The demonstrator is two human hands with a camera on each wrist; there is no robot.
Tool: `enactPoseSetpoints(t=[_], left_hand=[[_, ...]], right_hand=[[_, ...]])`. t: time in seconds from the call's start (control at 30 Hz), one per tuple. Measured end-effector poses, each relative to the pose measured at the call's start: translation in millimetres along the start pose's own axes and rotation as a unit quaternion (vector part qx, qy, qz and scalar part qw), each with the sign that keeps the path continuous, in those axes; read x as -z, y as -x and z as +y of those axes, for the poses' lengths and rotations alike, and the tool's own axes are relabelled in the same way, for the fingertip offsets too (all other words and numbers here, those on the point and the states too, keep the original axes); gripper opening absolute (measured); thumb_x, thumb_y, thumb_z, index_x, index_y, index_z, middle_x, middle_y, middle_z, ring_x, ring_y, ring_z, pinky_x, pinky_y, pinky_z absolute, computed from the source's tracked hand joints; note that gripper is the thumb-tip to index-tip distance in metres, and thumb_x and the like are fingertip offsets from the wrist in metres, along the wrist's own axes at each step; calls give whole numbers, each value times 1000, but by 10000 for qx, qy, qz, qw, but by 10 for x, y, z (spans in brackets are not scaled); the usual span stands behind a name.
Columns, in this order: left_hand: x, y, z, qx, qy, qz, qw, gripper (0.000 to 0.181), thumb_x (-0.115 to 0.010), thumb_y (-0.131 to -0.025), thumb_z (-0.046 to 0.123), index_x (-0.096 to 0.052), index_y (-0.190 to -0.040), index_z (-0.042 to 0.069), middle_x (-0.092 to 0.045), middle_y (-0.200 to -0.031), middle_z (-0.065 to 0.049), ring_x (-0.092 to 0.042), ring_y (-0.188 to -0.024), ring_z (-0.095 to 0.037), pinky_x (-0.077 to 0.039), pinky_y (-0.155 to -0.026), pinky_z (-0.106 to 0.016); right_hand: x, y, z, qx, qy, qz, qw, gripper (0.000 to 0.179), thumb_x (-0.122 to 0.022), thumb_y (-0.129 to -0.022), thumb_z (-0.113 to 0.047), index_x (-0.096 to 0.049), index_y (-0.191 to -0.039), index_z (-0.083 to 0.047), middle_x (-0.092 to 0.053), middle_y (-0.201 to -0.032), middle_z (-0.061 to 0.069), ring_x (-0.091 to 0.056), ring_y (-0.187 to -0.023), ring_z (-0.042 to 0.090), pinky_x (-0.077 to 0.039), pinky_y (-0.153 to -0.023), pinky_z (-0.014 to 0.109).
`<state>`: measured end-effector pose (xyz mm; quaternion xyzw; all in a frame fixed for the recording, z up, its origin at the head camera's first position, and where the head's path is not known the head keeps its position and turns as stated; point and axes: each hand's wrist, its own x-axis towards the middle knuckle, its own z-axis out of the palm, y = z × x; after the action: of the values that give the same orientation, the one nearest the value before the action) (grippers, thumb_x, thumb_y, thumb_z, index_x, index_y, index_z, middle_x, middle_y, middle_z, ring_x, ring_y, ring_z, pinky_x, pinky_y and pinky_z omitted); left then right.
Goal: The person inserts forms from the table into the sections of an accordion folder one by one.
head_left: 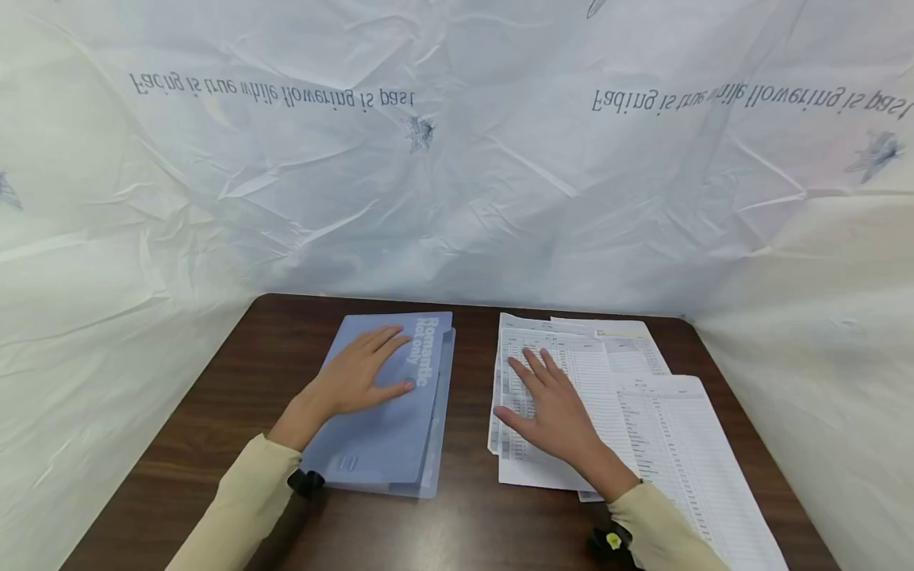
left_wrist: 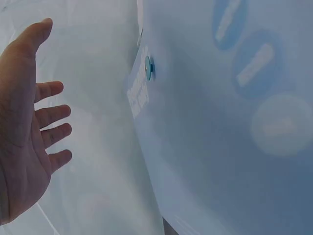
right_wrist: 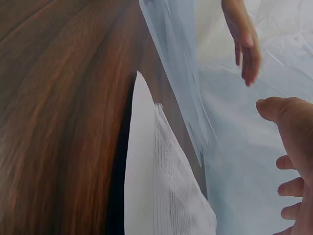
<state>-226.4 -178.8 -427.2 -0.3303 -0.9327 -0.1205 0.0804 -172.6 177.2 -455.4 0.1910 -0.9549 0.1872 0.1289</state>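
- folder (head_left: 378, 436) lies on the surface (head_left: 467, 444) under the left hand (head_left: 360, 373), that hand nearer by far; long axis runs away from the person, slightly slanted.
- papers (head_left: 643, 428) lie under the right hand (head_left: 553, 408), long sides also running away; a bare strip of surface separates them from the folder.
- left grip: fingers spread, fairly straight, nothing pinched; looks just above the folder (contact hard to call, but the wrist view suggests a gap).
- right grip: spread too, thumb out toward the folder, nothing pinched; seems to hover over the papers.
- folder: flat, smooth, blue translucent plastic, pale lettering, round teal button (left_wrist: 148, 68).
- papers: thin white sheets, printed tables, overlapping untidily, edges uneven.
- surface: dark wood grain, rounded corners, glossy patch.
- curtain (head_left: 457, 214) behind: wrinkled, whitish, printed script.
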Motion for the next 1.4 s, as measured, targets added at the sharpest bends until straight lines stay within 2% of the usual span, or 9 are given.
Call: enactPoseSetpoints(t=[0.17,0.47,0.7,1.07,1.4], left_hand=[[-14,-80,-9,-79,163,-72,9998,79,-59,-95,63,-42,-155,15,-38,-160,-14,-36,-148,-33,-31,-116,-54],[-153,-164,26,-12,168,-471,9988,81,-52,-94,71,-46,-154,16,-42,-158,-12,-41,-145,-34,-34,-114,-55],[-248,-219,95,-127,206,-699,9973,78,-53,-95,70,-50,-151,17,-44,-156,-12,-42,-144,-34,-35,-114,-56],[-353,-279,162,-435,174,-898,9949,63,-61,-94,62,-61,-140,18,-53,-148,-10,-47,-140,-34,-36,-113,-55],[-427,-319,253,-673,228,-1032,9921,56,-63,-94,60,-68,-130,18,-57,-140,-9,-53,-132,-31,-38,-113,-52]], right_hand=[[-118,-76,-128,240,-348,-250,9988,84,-67,-89,-64,-46,-153,-13,-38,-161,15,-26,-151,41,-30,-114,62],[-374,-166,-339,582,-698,-702,9934,80,-67,-90,-62,-50,-151,-13,-41,-159,14,-30,-150,40,-34,-113,59],[-562,-220,-438,639,-876,-1089,9881,79,-71,-89,-58,-52,-149,-9,-41,-158,18,-31,-149,42,-33,-113,60],[-691,-222,-509,574,-770,-1494,9841,83,-69,-89,-63,-51,-149,-10,-38,-160,17,-32,-149,41,-40,-109,59],[-780,-214,-513,685,-366,-1669,9829,83,-68,-87,-67,-55,-147,-10,-44,-156,18,-37,-146,43,-37,-111,58]])
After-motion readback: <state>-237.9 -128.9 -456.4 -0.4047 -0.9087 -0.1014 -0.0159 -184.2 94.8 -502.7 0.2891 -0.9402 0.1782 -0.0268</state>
